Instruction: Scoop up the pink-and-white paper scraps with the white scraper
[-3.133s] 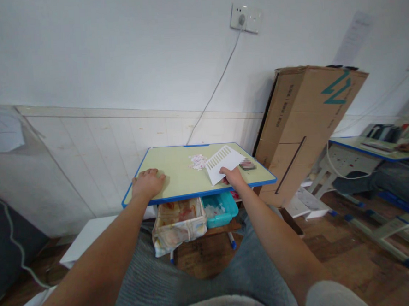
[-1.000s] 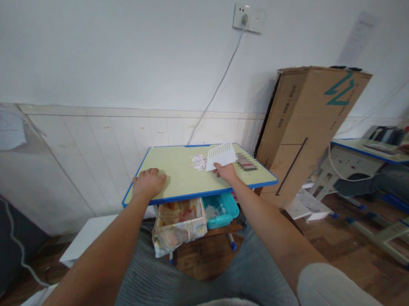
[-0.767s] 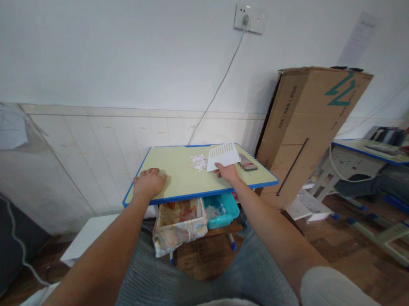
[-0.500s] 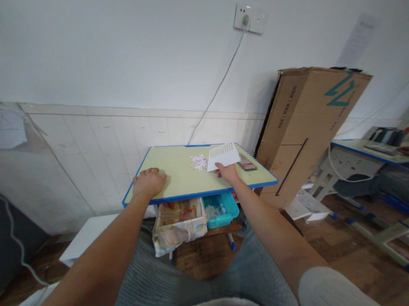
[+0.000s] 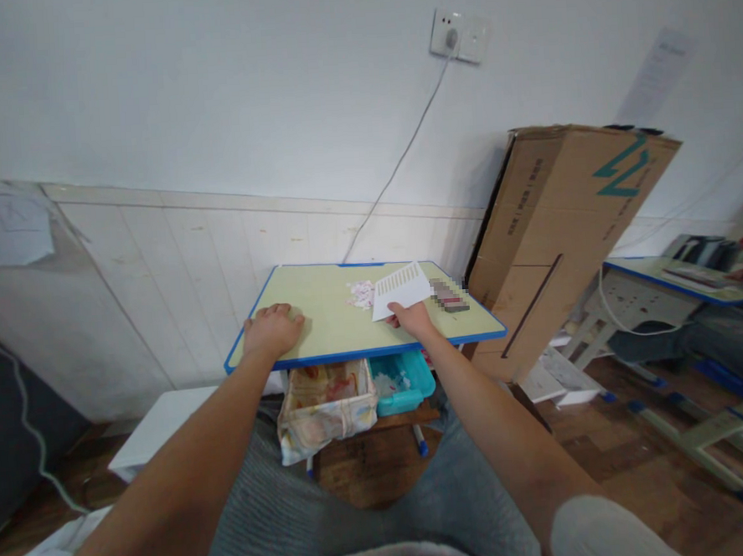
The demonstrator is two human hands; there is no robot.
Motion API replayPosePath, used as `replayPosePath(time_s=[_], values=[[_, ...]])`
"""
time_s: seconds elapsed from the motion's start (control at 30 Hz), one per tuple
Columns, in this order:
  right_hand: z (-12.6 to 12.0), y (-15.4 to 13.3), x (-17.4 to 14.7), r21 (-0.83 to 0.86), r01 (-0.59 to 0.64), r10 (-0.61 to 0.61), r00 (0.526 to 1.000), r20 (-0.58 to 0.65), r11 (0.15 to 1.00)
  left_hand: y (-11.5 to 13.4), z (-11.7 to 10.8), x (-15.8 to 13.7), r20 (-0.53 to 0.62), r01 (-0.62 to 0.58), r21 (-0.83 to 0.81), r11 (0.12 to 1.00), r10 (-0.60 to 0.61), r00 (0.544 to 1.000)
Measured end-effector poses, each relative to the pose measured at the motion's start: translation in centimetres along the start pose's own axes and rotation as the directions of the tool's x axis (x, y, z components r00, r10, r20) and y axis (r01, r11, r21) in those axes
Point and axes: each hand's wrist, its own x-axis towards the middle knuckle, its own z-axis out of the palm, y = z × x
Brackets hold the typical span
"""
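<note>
My right hand (image 5: 410,319) grips the near edge of a white card (image 5: 401,290) with rows of small tan strips along its far part; the thumb lies on top. The card is tilted above the right half of a pale yellow-green desk (image 5: 323,314) with a blue edge. Beside the card's left side lies a small heap of white and pinkish paper bits (image 5: 361,294). My left hand (image 5: 272,329) rests on the desk's left part, fingers stretched and holding nothing. To the right of the card is a dark flat object (image 5: 451,297), blurred out by pixels.
Under the desktop hang a cloth-lined basket (image 5: 327,423) and a turquoise bin (image 5: 404,402) holding whitish scraps. A tall cardboard box (image 5: 562,216) leans at the right. A white cord (image 5: 396,167) runs from the wall socket (image 5: 459,36) down behind the desk. Another person's desk (image 5: 648,271) is far right.
The card has turned slightly and shifted a little toward me and to the left in my right hand. My left hand stays in the same place on the desk.
</note>
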Motion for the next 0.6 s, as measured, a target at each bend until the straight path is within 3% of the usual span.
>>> replayPosePath(time_s=[0.6], values=[[-0.4, 1.7, 0.5, 0.038, 0.054, -0.056, 0.998, 0.042, 0.998, 0.0, -0.2, 0.0, 0.018, -0.001, 0.005, 1.0, 0.001, 1.0]])
